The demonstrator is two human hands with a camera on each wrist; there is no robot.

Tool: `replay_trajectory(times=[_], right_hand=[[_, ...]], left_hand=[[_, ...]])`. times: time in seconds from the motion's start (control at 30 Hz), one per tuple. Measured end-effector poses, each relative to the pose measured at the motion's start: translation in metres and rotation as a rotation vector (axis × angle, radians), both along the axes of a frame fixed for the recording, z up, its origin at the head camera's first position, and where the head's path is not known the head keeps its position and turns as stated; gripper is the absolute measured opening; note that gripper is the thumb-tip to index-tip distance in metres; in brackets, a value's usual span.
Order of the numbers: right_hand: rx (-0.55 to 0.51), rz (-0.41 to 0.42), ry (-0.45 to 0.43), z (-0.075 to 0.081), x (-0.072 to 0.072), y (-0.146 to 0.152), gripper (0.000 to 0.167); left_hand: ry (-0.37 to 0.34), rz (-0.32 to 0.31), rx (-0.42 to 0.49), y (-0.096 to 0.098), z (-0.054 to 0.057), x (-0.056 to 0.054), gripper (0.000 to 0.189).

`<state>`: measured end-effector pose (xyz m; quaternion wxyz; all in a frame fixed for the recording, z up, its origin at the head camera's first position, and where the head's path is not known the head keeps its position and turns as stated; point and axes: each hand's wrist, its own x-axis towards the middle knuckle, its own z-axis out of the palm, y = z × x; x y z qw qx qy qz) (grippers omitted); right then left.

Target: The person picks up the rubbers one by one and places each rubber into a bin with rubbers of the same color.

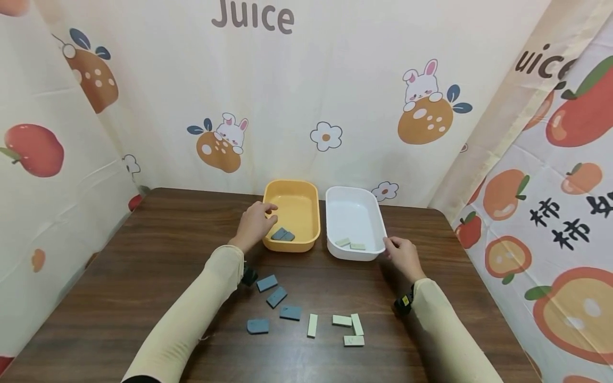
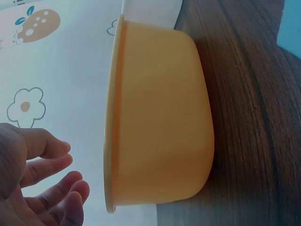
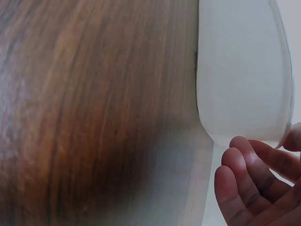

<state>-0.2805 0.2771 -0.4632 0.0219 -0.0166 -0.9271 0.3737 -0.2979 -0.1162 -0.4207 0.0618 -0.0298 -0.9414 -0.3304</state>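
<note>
Head view: yellow tray (image 1: pixel 289 246) holds blue-grey blocks (image 1: pixel 279 233), four more on the surface (image 1: pixel 201 229) before it; white tray (image 1: pixel 355 256) holds pale green blocks (image 1: pixel 357 247), four more in front, seemingly placed by colour. Left wrist view: left hand (image 2: pixel 47 197), fingers loosely spread, grips nothing above the yellow rim. Right wrist view: right hand (image 3: pixel 263 188) pinches the white rim near a corner, presumably for steadiness.

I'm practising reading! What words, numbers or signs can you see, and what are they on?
"Juice": back curtain.
"uice": beige strip at the right, cut off.
"柿", "柿": right curtain; a third character is cut off.
Yellow wrist label: too small to read.
</note>
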Motion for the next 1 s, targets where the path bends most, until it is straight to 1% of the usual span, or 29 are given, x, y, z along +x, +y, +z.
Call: replay_trajectory(times=[0.1, 0.23, 0.5, 0.8, 0.87, 1.0], right_hand=[[0.0, -0.003, 0.002, -0.001, 0.0, 0.0, 0.044], [-0.001, -0.001, 0.005, -0.001, 0.0, 0.0, 0.045], [-0.01, -0.004, -0.001, 0.0, 0.0, 0.001, 0.045], [-0.008, -0.001, -0.004, -0.002, 0.0, 0.003, 0.045], [-0.009, -0.002, -0.005, -0.003, 0.0, 0.003, 0.046], [-0.008, 0.0, -0.007, -0.004, 0.0, 0.003, 0.048]], left_hand=[[-0.023, 0.024, 0.014, -0.002, 0.0, 0.001, 0.034], [-0.032, 0.049, 0.027, -0.006, 0.0, 0.003, 0.034], [-0.03, 0.056, 0.022, -0.016, -0.01, 0.001, 0.042], [-0.06, 0.081, 0.006, -0.024, -0.019, 0.006, 0.043], [-0.05, 0.083, 0.006, -0.024, -0.021, 0.007, 0.043], [0.009, 0.091, 0.02, -0.024, -0.026, 0.01, 0.04]])
